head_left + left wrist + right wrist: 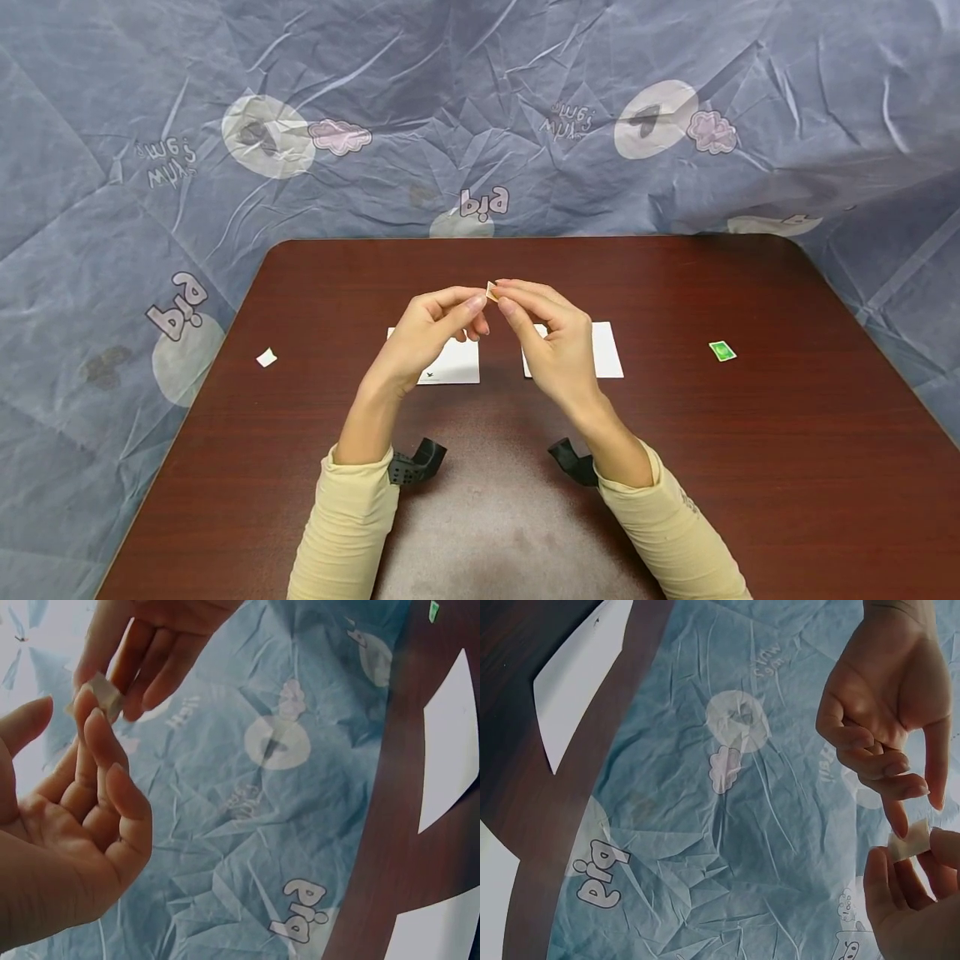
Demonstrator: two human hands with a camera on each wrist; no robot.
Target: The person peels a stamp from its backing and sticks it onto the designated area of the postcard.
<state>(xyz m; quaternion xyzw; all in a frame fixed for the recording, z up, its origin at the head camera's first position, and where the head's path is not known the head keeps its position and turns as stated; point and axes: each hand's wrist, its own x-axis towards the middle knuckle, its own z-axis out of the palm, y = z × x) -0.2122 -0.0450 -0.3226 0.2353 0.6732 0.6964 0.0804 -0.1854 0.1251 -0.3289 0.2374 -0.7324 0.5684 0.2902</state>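
Note:
My right hand (558, 337) pinches a small off-white piece of paper (911, 844) between thumb and fingertips, above the table. Opposite it, my left hand (427, 333) reaches in from the left. In the right wrist view its index fingertip touches the paper's edge, while its thumb stands apart. The left wrist view shows the paper (105, 697) slightly bent, partly hidden behind the left fingers. Beneath the hands lie two white sheets, the left sheet (457, 362) with a small dark mark and the right sheet (607, 350), each partly covered.
A small white paper piece (266, 357) lies at the left of the brown table (480, 517). A small green piece with a pale border (722, 351) lies at the right. Behind the table hangs a creased blue printed cloth (420, 83). Dark wrist mounts (423, 462) sit at both sleeves.

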